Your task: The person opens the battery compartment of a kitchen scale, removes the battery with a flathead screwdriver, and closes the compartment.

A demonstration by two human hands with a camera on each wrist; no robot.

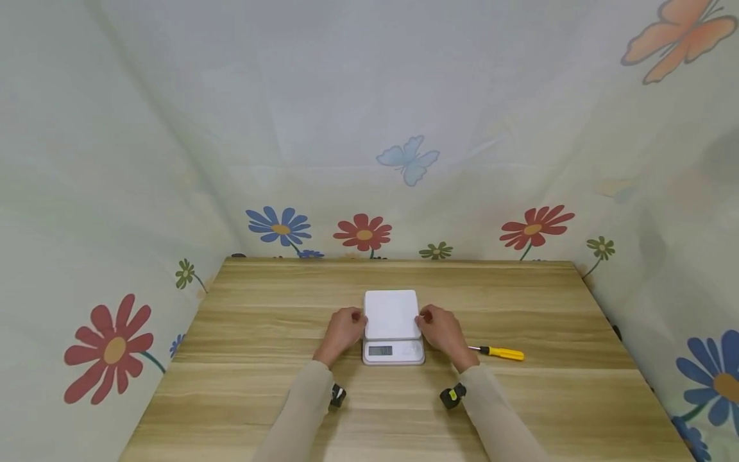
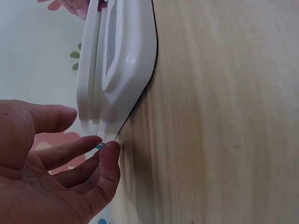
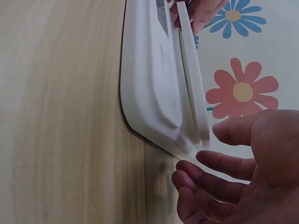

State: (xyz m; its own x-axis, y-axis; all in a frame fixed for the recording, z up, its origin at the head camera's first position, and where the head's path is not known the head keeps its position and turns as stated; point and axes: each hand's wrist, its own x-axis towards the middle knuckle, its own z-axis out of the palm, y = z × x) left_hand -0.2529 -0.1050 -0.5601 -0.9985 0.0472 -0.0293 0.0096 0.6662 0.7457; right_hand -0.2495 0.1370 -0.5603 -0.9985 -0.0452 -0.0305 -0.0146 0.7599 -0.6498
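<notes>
Right now, both arms reach forward over the surface (image 1: 260,308) and lean in toward each other. Each has a pale long sleeve (image 1: 312,398), with a small black box (image 1: 453,396) by each wrist. Between the two hands sits a white kitchen scale (image 1: 392,314), in the middle of the surface. The left hand (image 1: 346,327) is at its left side and the right hand (image 1: 441,328) is at its right side. On each hand the thumb and pointing finger are bent and a little bit apart, and their tips pinch the edge of the scale. The other fingers (image 2: 110,161) curl in loosely, close to the bottom of the scale.

The flat square plate is on the far part of the scale, and a little gray screen (image 1: 380,351) is on the near part. It has dark marks on it, too small to read for sure. Just past the right wrist lies a yellow and black screwdriver (image 1: 507,353).

The surface looks like light brown wood with long stripes. Behind it and on both sides hangs a pale cloth (image 1: 323,96) with folds. It has red flowers (image 1: 114,350), blue flowers (image 1: 724,387), little green ones, a blue butterfly (image 1: 411,160) and an orange butterfly (image 1: 684,38).
</notes>
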